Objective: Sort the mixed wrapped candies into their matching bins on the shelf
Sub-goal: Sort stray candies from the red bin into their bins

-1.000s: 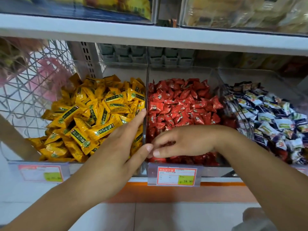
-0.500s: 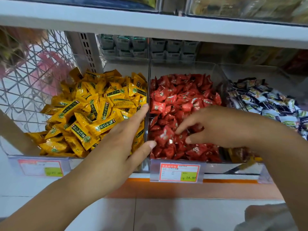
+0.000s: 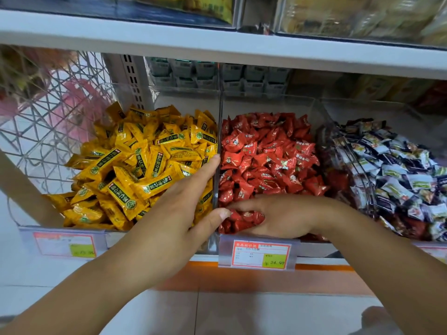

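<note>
Red candies [image 3: 266, 160] fill the middle bin [image 3: 266, 105]; at its 6 o'clock the grip of the right hand [image 3: 278, 218] curls round several, left hand [image 3: 174, 213] flat, empty, on the 9 o'clock divider [image 3: 219, 112]; next, presumably, lifting strays out.

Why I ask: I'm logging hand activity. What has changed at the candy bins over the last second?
The right hand rose from the front of the red candies to mid-pile, then dropped back to the front, where its fingers now curl around a few. The left hand stayed straddling the clear divider, fingers resting on the yellow candies. The piles look the same.
</note>
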